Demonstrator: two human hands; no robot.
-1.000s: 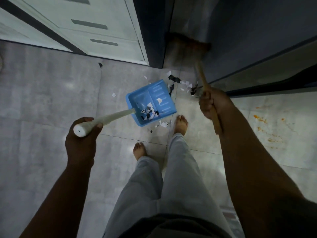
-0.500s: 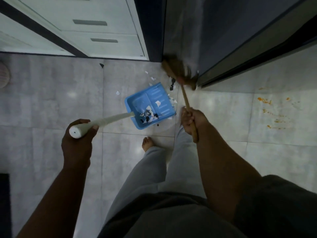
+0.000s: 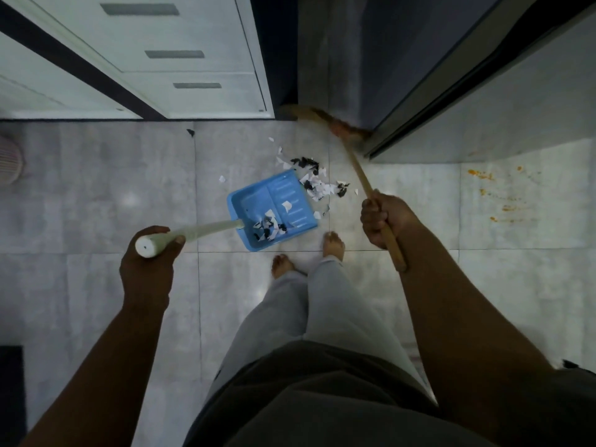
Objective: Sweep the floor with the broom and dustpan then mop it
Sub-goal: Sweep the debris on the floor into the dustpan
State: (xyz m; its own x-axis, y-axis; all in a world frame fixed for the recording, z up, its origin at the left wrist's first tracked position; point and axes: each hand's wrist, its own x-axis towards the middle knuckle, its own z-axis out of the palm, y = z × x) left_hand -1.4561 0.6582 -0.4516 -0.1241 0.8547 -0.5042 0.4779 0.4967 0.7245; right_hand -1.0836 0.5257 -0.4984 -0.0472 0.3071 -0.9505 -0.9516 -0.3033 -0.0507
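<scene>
Left hand (image 3: 146,266): fingers and thumb wrapped round the capped end of a long pale-green dustpan handle (image 3: 206,229).

Blue rectangular plastic dustpan (image 3: 251,201): at the far end of that handle, ahead and to the right of the left fingers, resting on the grey tiled floor (image 3: 96,195). It holds a small heap of torn scraps near its back wall.

Right hand (image 3: 383,221): fingers clenched on the shaft of a wooden broom (image 3: 361,175). The shaft end sticks out behind the fist. The blurred bristles lie ahead of the fingers, against the foot of a dark cabinet (image 3: 419,75).

Torn white and black paper scraps (image 3: 317,185): loose on the floor at the dustpan's open lip, between the two sets of fingers.

Orange stains (image 3: 493,191): on the floor, right of the right fingers.
</scene>
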